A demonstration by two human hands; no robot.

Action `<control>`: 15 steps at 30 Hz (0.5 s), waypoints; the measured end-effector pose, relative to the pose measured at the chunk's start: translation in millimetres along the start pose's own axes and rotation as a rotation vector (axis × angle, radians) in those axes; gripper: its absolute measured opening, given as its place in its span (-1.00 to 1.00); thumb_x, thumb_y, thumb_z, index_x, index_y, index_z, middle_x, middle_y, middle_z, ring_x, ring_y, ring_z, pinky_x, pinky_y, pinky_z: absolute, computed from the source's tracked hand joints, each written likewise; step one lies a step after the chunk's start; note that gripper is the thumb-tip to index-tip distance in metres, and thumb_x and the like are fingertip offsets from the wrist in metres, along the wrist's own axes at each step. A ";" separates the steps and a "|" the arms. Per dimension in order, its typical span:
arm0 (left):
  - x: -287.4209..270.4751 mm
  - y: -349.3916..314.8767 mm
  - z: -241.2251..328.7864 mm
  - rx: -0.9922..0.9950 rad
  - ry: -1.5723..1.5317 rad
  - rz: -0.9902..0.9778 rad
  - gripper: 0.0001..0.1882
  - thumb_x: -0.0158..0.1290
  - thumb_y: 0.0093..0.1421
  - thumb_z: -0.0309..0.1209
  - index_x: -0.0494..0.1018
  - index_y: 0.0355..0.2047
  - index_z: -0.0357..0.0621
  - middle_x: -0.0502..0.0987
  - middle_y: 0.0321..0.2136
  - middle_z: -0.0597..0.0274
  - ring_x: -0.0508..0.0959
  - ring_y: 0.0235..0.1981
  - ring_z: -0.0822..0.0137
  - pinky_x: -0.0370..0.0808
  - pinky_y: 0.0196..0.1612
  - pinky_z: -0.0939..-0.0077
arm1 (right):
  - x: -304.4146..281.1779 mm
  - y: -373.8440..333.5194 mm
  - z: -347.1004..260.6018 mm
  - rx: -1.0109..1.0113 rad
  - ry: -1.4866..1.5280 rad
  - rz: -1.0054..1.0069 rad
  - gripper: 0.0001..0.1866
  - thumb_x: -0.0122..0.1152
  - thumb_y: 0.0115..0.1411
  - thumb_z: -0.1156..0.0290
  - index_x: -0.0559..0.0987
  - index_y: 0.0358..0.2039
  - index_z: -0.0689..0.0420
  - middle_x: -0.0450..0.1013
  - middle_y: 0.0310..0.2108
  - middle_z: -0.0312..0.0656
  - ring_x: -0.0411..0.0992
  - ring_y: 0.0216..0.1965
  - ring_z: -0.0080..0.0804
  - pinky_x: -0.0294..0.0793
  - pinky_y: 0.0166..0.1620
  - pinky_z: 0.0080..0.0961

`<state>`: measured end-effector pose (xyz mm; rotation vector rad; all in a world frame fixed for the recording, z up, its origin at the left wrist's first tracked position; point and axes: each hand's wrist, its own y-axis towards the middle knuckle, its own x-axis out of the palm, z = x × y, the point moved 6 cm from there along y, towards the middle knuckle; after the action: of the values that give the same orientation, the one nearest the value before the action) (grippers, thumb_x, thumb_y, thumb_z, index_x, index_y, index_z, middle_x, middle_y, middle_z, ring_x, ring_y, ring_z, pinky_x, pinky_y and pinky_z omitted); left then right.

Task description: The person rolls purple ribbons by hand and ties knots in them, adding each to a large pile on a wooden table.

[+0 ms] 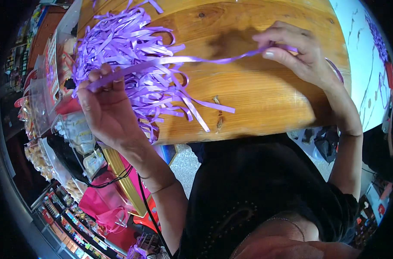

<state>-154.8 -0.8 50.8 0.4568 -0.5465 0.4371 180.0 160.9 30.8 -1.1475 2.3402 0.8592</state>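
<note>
A single purple satin ribbon strip stretches between my hands above the wooden table, slightly twisted toward its right part. My left hand, palm turned up, has the strip's left part across its bent fingers, at the left edge of a heap of cut ribbon. My right hand pinches the other part between thumb and fingers, with a short end poking out past them. The heap of purple ribbon strips lies loosely tangled behind and beside my left hand, a few ends trailing rightward.
The wooden table has a rounded right side, with a white marbled surface beyond it. Clear bins with bagged goods crowd the left side. A pink bag and stocked shelves stand lower left, and a black cable hangs near my left forearm.
</note>
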 end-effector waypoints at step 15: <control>32.3 17.7 3.8 -0.248 -0.398 -0.049 -0.69 0.12 0.39 -0.21 0.33 -0.34 -0.15 0.39 -0.42 0.35 0.25 -0.53 0.49 0.16 -0.45 0.54 | 76.8 30.4 -3.2 -0.271 -0.307 -0.013 -0.48 0.47 0.10 0.13 0.63 0.02 0.13 0.50 -0.06 -0.11 0.44 0.00 -0.13 0.42 0.05 -0.18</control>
<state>-140.3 20.3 77.6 0.3178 -0.9604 0.2261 110.2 129.9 -0.9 -1.0424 2.0087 1.2797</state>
